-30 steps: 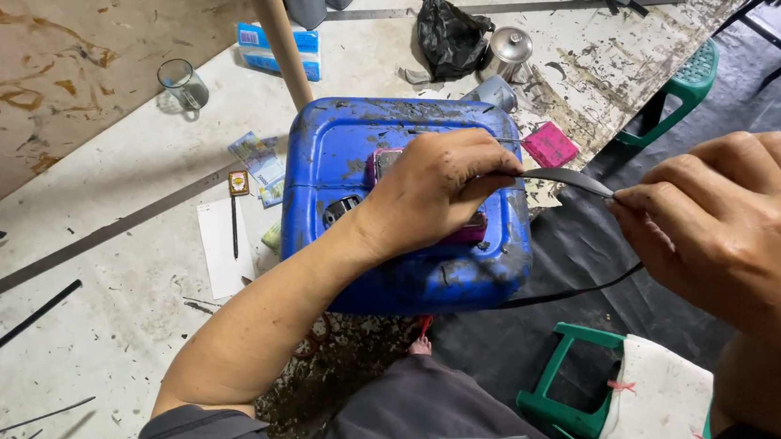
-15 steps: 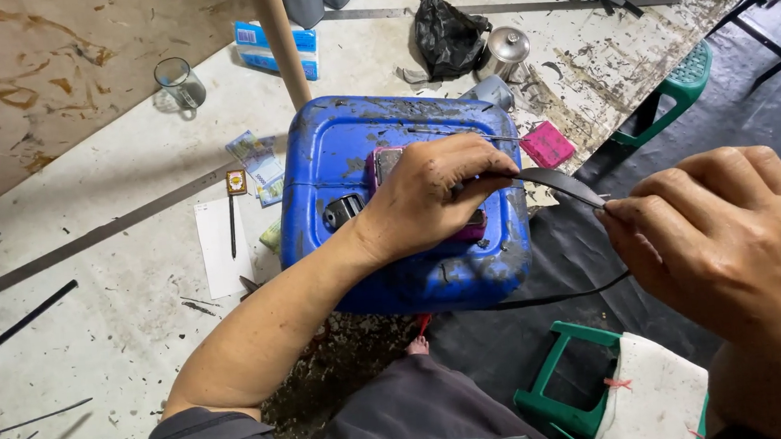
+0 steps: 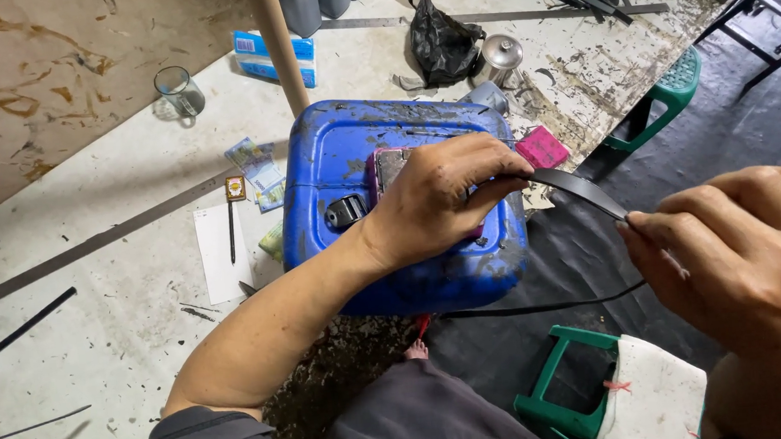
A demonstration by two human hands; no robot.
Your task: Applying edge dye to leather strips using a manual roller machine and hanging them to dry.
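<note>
Lower right: right hand (image 3: 752, 263) pinching black strip (image 3: 576, 189), drawn slightly closer than a moment ago. Centre: left hand (image 3: 440, 196) gripping strip's other end atop blue jerrycan (image 3: 385, 154). Upper left: glass mug (image 3: 179, 89), unmoved.

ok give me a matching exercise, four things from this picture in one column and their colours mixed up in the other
Things:
1. jerrycan under the left hand
2. strip held between the left hand and the right hand
3. stool at the bottom
4. small flat block beside the jerrycan

Colours:
A. green
B. pink
C. blue
D. black

Pairs: 1-C, 2-D, 3-A, 4-B
</note>
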